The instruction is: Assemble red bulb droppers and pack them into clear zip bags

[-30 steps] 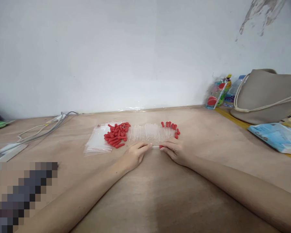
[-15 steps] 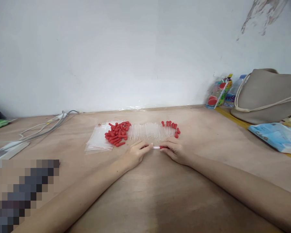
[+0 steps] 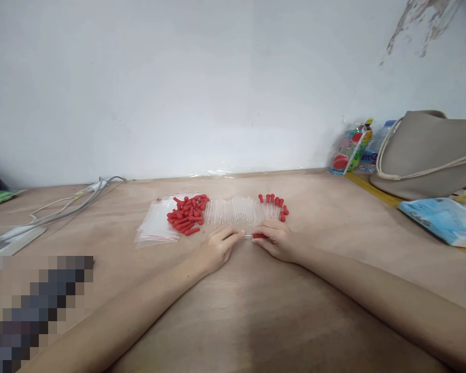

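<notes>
Tube [image 3: 248, 237] lies between the two hands, its long axis running left to right, roughly in line with the bulb [image 3: 258, 236] at its right end. Tube and bulb meet end to end; how far one sits inside the other cannot be read at this scale.

Left hand [image 3: 219, 248]: thumb and fingers closed in a pinch on the tube's left part; its far end is hidden in the grip. Right hand [image 3: 277, 241]: fingers curled, closed round the bulb, the bulb's left end showing at the fingertips. Right hand is nearer the joint; left hand stands off by a short bare stretch of tube. Both hands are low over the table [image 3: 202, 321]; contact of the tube with the wood cannot be told.

Just beyond the hands: loose tubes [image 3: 236, 210] side by side, axes pointing away from the person, so crosswise to the held one. Spare bulbs [image 3: 186, 212] are heaped beyond the left hand, partly over clear bags [image 3: 153, 223]. Capped tubes [image 3: 272, 207] lie just beyond the right hand, most with red ends away from the person.
</notes>
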Demonstrator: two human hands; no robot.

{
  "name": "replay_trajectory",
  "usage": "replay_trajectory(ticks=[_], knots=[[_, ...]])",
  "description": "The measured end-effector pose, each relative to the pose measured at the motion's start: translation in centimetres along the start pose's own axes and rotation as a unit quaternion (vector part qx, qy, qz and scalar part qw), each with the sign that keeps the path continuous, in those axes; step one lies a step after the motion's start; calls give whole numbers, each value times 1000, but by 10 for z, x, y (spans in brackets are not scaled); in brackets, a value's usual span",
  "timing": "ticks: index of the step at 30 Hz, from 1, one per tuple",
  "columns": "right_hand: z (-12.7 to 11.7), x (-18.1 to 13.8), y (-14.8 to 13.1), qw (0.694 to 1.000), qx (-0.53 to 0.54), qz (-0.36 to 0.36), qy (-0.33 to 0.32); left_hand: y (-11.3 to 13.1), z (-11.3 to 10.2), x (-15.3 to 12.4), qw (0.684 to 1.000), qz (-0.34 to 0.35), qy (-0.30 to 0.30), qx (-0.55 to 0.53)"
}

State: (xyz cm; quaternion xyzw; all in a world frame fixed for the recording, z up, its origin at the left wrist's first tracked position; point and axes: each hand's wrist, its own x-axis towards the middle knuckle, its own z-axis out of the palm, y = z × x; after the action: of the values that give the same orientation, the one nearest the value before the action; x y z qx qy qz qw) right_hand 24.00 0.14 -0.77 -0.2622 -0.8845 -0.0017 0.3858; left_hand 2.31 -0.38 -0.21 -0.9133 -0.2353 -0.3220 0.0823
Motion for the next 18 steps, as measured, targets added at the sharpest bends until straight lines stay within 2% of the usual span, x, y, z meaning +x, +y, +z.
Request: replay_trajectory(ticks=[8, 11, 14, 18], knots=[[2, 5, 2, 1000, 3, -9, -1, 0, 1, 0, 1000, -10, -6, -6], [0, 7, 3, 999, 42, 7, 1, 0, 0, 1, 999, -34, -10, -22], [0, 11, -1, 986, 149, 76, 22, 1, -1, 2, 997, -58, -3, -45], [-5, 21, -3, 920, 299, 227, 114, 2, -3, 2, 994, -88, -19, -59]])
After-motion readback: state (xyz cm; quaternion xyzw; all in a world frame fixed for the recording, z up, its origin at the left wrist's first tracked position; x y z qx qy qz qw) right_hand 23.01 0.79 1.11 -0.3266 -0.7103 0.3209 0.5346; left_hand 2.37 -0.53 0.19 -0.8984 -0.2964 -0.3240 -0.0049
